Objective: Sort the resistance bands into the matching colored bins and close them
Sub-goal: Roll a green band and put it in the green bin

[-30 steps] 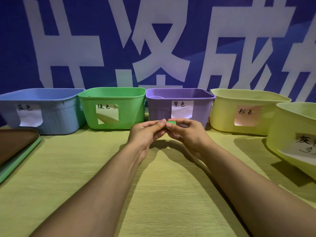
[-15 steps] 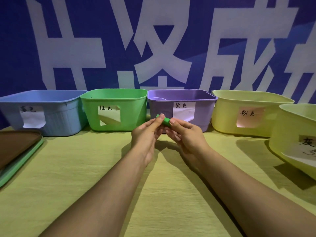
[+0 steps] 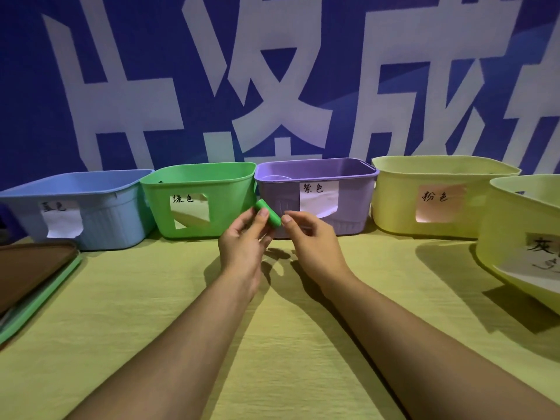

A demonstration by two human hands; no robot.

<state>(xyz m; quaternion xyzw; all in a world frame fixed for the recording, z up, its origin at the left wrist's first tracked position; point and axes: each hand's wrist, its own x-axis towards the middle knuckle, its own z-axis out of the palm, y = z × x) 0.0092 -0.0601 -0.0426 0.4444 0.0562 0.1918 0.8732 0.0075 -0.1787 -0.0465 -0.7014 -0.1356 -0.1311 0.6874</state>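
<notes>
1. Since the earlier frame the right hand [image 3: 312, 237] has let go; fingers loosely curled, holding nothing, just beside the roll.
2. Left hand [image 3: 242, 244] pinches the rolled green band [image 3: 268, 218], raised before the green bin [image 3: 200, 201] and purple bin [image 3: 315, 201].
3. Advice: swing left over the green rim; release inside; lids on the desk [image 3: 181, 298] come later.

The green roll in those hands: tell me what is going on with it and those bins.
A person is sorting. Their left hand pinches a rolled green band in the air, in front of the gap between the green bin and the purple bin. The right hand sits just beside the roll, fingers loosely curled, not touching it. All five bins in the row are open. Lids lie stacked at the left.
</notes>
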